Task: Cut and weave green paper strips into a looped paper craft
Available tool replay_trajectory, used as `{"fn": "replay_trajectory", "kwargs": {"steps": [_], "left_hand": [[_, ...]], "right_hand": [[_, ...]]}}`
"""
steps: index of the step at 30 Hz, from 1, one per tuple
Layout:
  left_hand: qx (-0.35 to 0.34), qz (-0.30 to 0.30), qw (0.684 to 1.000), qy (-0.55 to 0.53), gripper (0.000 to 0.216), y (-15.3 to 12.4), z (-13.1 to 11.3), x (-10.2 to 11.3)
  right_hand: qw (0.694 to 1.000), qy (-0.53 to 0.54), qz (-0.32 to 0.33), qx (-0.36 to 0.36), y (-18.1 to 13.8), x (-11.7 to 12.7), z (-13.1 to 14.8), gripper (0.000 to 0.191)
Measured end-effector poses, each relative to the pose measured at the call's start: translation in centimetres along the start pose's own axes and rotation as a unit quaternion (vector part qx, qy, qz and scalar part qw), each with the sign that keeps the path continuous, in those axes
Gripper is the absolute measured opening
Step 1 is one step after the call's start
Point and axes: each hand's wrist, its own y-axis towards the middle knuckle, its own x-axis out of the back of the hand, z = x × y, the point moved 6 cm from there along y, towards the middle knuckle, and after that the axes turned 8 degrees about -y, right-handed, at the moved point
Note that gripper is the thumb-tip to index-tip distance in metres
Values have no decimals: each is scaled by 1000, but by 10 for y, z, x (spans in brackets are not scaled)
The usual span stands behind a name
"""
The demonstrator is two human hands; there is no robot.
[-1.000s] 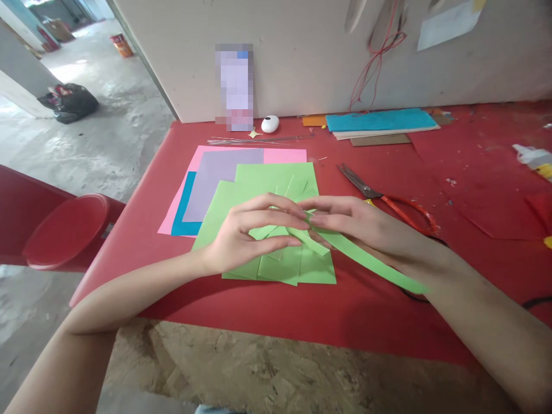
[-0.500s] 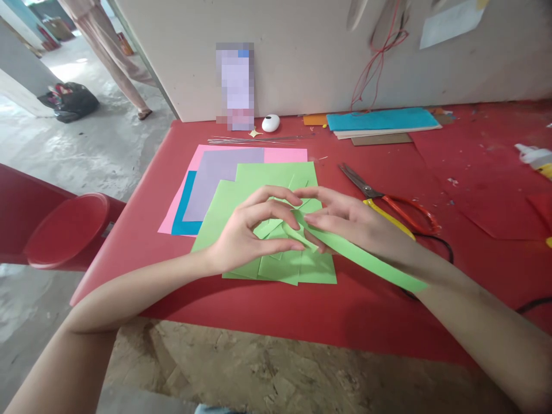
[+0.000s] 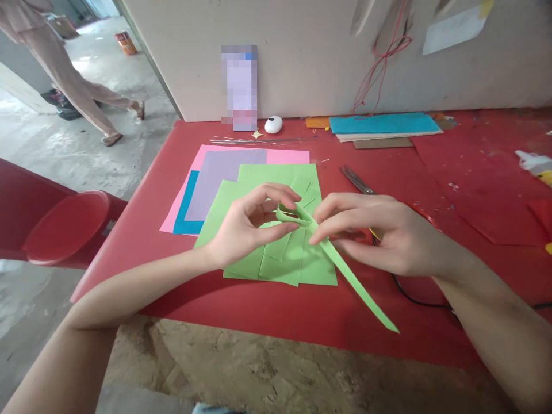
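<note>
A light green paper strip (image 3: 351,276) is looped at its upper end, and its long tail slants down to the right. My left hand (image 3: 254,221) holds the loop between thumb and fingers. At the crossing of loop and tail, my right hand (image 3: 371,227) pinches the strip. Beneath both hands lie green paper sheets (image 3: 241,261), with several cut green strips on top. Scissors (image 3: 357,179) with dark blades rest beyond my right hand, which hides most of their handles.
Pink, purple and blue sheets (image 3: 233,167) lie at the left on the red table (image 3: 172,293). Thin wires (image 3: 259,141), a white egg-shaped object (image 3: 273,125) and blue folded material (image 3: 383,123) line the back. A red bin (image 3: 69,230) stands left; a person (image 3: 64,69) walks beyond.
My right hand has shifted right, and the strip's tail now hangs free below it. The loop shows more openly at my left fingers. The person in the background has moved left.
</note>
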Motion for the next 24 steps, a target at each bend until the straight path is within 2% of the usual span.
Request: {"fn": "replay_trajectory", "kwargs": {"steps": [3,5,10,14,18,21,24], "left_hand": [[-10,10,1000,14,21,0,0,-2],[-17,18,999,38,22,-1,-1,-2],[-21,26,988,153,28,-4,-1,-4],[-46,35,978,200,53,-9,3,-5],[-70,56,974,207,72,-13,6,-9],[-58,76,977,192,76,-13,7,-11],[-63,84,975,193,80,-13,6,-11]], "right_hand": [[1000,10,-10,-25,1,2,-4,9],[998,17,-39,-49,2,3,-7,6],[984,10,-102,-144,3,0,-13,18],[970,39,-113,-210,2,-10,-13,18],[957,82,-142,-239,-1,-14,-14,15],[956,95,-153,-233,-2,-15,-13,29],[952,63,-161,-252,-3,-14,-15,19]]}}
